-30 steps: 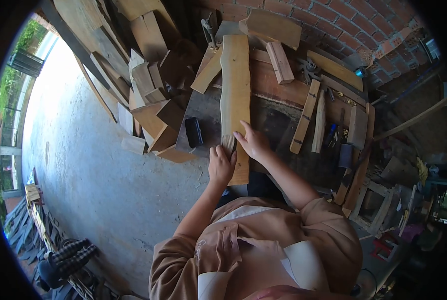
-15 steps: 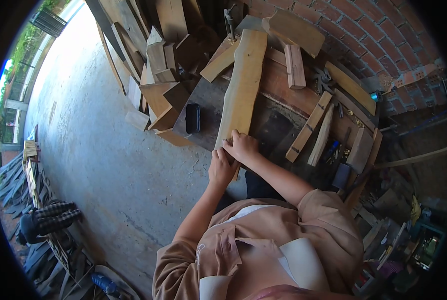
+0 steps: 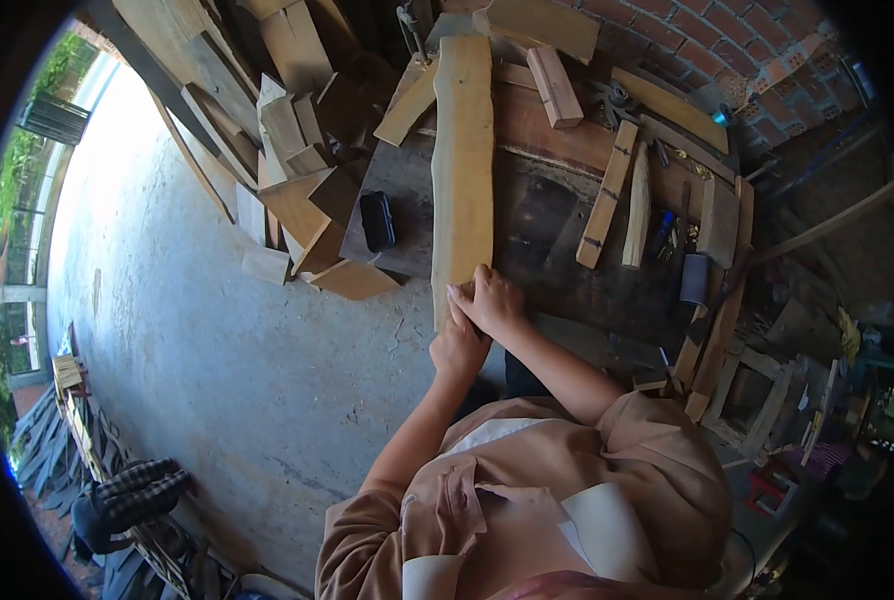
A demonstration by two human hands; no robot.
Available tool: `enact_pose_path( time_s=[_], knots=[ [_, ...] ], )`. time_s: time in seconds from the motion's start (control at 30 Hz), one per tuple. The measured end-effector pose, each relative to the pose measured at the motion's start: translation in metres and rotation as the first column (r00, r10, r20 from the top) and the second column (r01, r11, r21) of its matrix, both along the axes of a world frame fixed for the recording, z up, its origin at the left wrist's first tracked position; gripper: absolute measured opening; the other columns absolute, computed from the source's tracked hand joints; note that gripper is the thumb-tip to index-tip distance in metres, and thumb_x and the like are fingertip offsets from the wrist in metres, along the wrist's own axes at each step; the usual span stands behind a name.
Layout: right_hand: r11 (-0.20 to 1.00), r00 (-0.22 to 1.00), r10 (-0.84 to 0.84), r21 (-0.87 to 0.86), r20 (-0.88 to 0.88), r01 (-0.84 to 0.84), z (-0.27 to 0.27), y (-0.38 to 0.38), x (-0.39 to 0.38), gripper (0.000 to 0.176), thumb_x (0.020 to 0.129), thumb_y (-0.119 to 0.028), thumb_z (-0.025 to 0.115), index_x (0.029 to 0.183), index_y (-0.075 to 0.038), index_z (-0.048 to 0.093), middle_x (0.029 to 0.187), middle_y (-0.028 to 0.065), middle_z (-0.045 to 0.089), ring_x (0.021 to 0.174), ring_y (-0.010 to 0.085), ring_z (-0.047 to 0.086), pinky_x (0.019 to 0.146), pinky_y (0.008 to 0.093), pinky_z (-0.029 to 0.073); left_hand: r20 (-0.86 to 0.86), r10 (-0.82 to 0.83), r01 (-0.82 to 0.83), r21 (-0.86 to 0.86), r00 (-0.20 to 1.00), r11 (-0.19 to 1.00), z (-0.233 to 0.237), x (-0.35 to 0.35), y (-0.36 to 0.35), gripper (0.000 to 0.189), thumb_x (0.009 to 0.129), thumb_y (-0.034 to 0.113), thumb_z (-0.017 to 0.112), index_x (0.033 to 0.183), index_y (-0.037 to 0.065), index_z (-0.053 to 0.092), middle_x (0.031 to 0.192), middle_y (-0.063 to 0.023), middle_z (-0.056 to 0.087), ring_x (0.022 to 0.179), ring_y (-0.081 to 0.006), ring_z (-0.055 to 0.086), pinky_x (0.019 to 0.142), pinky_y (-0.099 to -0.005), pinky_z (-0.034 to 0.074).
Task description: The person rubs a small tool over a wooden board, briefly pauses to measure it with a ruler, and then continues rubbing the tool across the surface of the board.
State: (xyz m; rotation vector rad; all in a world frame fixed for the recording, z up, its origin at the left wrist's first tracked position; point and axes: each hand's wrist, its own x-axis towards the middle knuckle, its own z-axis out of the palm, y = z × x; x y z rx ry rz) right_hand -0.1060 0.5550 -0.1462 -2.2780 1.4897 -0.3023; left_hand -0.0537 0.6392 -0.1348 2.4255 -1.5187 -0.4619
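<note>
Brick-walled shop, messy workbench point(image 3: 542, 235). Right hand point(image 3: 489, 300) is clamped on the near end of the long plank point(image 3: 464, 150), which lies flat along the bench's left side. Left hand point(image 3: 455, 348) is curled just under it at the near edge, and I can't tell what it grips. Black block point(image 3: 376, 220) sits beside the plank, slats point(image 3: 607, 195) are off to the right. The plank looks whole and uncut, so I'd say early days.

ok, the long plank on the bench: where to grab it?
Grip the plank at its near end, across the width, coming from the front of the bench. It lies flat, running straight back, far end among offcuts; the near end seems to jut past the edge, where the right hand curls over it.
</note>
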Motion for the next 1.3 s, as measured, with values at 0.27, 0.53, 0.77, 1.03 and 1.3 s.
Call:
enact_pose_path(
  time_s=[0.27,0.53,0.77,1.03,1.3],
  knots=[
    [0.999,0.993,-0.039,-0.024,0.108,0.042,-0.002,-0.078,0.019,0.041,0.068,-0.043,0.059,0.077,-0.004,0.047,0.071,0.015,0.056,0.062,0.0319,0.058,0.054,0.0418,0.047,0.031,-0.041,0.041,0.001,0.999,0.999,-0.011,0.018,-0.081,0.084,0.071,0.042,0.053,0.124,-0.014,0.019,0.056,-0.0125,0.057,0.044,-0.0235,0.056,0.039,-0.0338,0.044],
    [0.961,0.976,-0.104,-0.232,0.191,0.148,-0.011,-0.299,0.068,0.038,0.066,-0.042,0.06,0.072,-0.006,0.05,0.065,0.0132,0.056,0.058,0.031,0.057,0.05,0.0412,0.046,0.036,-0.09,0.085,0.12,0.995,0.989,0.008,0.069,-0.306,0.069,0.076,0.029,0.044,0.125,-0.013,0.02,0.065,-0.0151,0.06,0.051,-0.024,0.06,0.044,-0.0353,0.046],
    [0.93,0.994,-0.109,-0.357,-0.025,0.093,0.042,-0.502,0.136,0.044,0.071,-0.049,0.054,0.082,-0.006,0.055,0.073,0.0111,0.062,0.068,0.0243,0.062,0.056,0.0355,0.05,0.118,-0.098,0.1,-0.017,0.988,0.995,0.051,0.134,-0.505,0.055,0.079,0.034,0.041,0.118,-0.003,0.03,0.083,-0.017,0.062,0.075,-0.0307,0.061,0.065,-0.04,0.048],
    [0.915,0.983,-0.094,-0.375,0.157,0.147,0.133,-0.425,0.115,0.048,0.068,-0.052,0.056,0.078,-0.005,0.053,0.068,0.0118,0.06,0.063,0.0278,0.06,0.053,0.0379,0.047,0.22,-0.068,0.112,-0.198,0.973,0.974,0.124,0.123,-0.431,0.064,0.068,0.047,0.057,0.104,-0.004,0.041,0.068,-0.0143,0.061,0.059,-0.0267,0.061,0.05,-0.0351,0.049],
    [0.992,0.968,-0.03,-0.115,0.251,0.06,0.06,-0.138,0.053,0.043,0.066,-0.046,0.063,0.072,-0.008,0.047,0.065,0.0124,0.055,0.06,0.0325,0.055,0.053,0.0413,0.043,0.115,-0.076,0.092,-0.142,0.99,0.986,0.043,0.063,-0.141,0.088,0.067,0.048,0.057,0.123,-0.011,0.023,0.055,-0.0123,0.057,0.044,-0.0254,0.057,0.039,-0.0343,0.045]
  ],
)
